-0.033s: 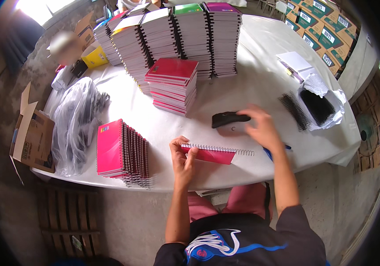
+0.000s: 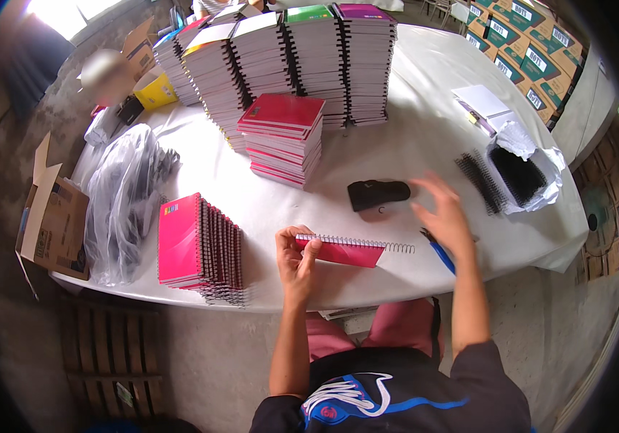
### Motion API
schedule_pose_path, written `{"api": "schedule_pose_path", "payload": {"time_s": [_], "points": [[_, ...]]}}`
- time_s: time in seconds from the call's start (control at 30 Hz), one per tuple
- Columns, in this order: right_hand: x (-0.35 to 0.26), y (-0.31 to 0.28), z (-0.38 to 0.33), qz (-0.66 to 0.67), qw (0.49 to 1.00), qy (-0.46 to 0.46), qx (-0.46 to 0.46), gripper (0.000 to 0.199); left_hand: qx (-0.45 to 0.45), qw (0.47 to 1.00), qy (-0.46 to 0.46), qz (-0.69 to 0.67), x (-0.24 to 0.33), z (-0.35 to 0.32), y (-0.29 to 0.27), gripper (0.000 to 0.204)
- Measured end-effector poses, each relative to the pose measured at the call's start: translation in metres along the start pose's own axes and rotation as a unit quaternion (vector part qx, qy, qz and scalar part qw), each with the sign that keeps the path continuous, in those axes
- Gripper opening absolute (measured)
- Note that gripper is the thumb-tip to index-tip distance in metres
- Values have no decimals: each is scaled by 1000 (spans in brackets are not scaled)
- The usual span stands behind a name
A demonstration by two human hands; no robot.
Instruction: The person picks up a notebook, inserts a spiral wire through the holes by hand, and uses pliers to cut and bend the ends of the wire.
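One red spiral notebook (image 2: 345, 252) is clamped in the left hand (image 2: 296, 261), its wire coil (image 2: 401, 248) extended past the cover toward the right hand (image 2: 438, 208). The right hand's thumb and fingers are held apart over the surface (image 2: 425, 137), flanked on its left by a black oblong object (image 2: 378, 195), with blue-handled pliers (image 2: 439, 252) placed just beside its wrist.

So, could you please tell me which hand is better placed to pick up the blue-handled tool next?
Probably the right hand: it looks empty and is close to the blue-handled tool, while the left hand is farther off and holding the red notebook.
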State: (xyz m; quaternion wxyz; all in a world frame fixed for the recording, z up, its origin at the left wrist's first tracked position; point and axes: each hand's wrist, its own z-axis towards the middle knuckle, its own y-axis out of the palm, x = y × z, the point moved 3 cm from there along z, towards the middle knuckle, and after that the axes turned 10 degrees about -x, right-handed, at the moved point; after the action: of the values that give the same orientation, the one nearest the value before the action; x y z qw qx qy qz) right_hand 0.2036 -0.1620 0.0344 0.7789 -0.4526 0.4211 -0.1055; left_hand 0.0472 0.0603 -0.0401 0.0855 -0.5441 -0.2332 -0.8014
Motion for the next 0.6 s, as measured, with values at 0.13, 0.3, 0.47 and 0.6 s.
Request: {"api": "schedule_pose_path", "payload": {"time_s": [0.13,0.3,0.47,0.6], "points": [[29,-6,-96,-188,968,156,-51,48,74,997,16,13,30,-8,26,45],[24,11,-122,-141,981,127,27,42,95,952,155,244,43,-6,51,78],[-87,-2,-94,88,995,-52,13,34,105,916,208,327,54,-13,59,77],[-107,9,-81,53,992,-111,24,33,110,893,246,361,64,-14,62,78]]}}
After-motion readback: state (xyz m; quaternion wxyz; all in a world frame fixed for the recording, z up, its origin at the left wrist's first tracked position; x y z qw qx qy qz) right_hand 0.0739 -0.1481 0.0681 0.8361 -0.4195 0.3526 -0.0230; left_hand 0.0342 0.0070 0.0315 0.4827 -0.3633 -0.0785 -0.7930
